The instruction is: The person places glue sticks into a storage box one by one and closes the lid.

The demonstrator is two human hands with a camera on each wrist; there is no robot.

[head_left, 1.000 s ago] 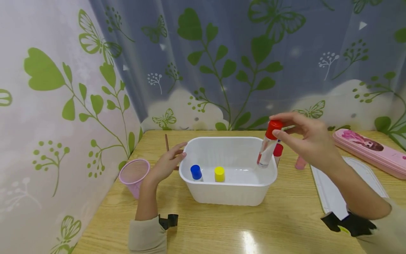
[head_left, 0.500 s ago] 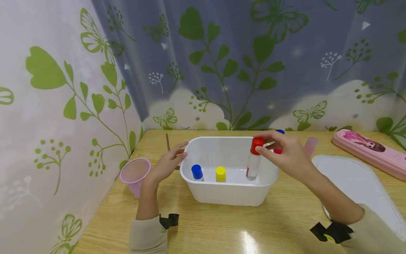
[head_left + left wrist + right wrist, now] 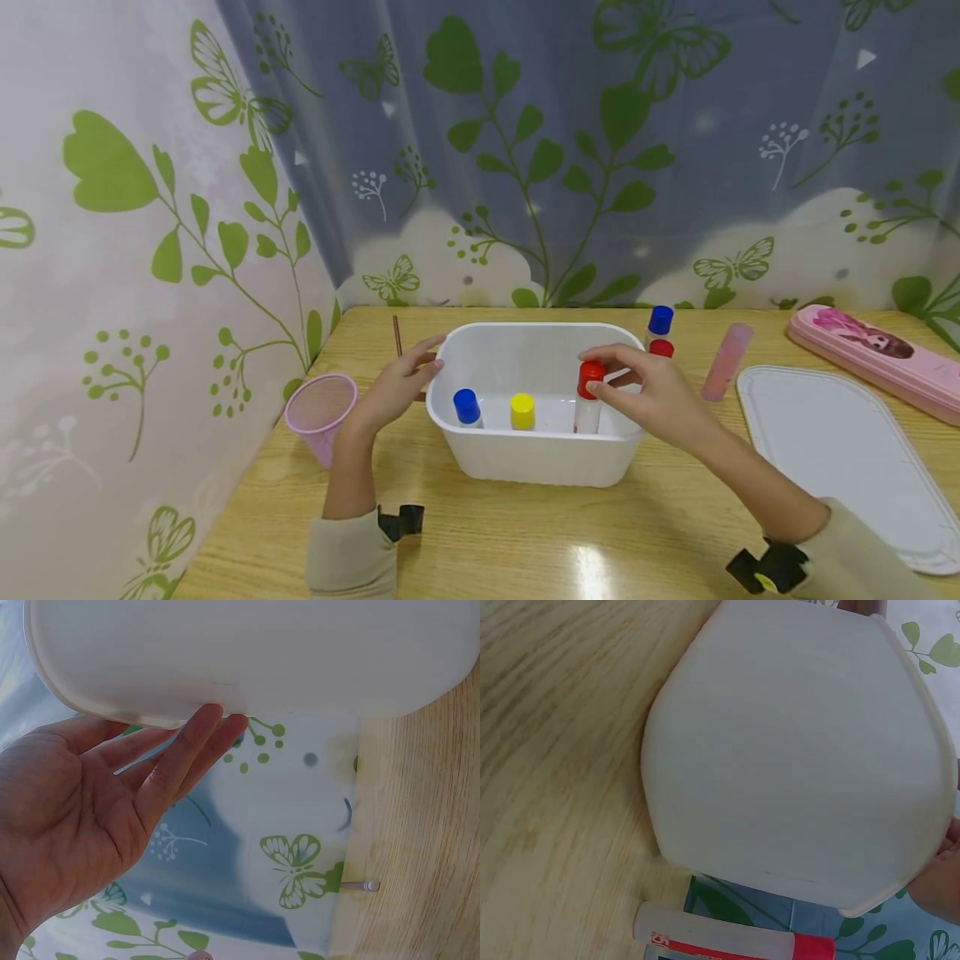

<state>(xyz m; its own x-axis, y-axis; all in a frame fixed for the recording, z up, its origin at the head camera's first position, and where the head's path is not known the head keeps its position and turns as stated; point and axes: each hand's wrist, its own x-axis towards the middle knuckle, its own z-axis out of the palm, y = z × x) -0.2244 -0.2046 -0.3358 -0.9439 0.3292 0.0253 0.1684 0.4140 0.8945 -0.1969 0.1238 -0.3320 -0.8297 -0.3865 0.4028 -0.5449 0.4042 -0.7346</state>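
Placement step, head view. The right hand (image 3: 660, 400) pinches the red cap of a clear, red-capped plastic tube (image 3: 588, 398) and holds it upright inside the white rectangular plastic tub (image 3: 525, 462), at its right end; whether the base touches the floor cannot be told. The left hand (image 3: 393, 387), fingers straight and relaxed, rests against the tub's left rim. A blue-capped tube (image 3: 467, 407) and a yellow-capped tube (image 3: 522, 412) stand in the tub to the left. By judgement, the next move calls for letting go without tipping the tube. Free floor lies between the yellow cap and the held tube; the right wall is just beside it.
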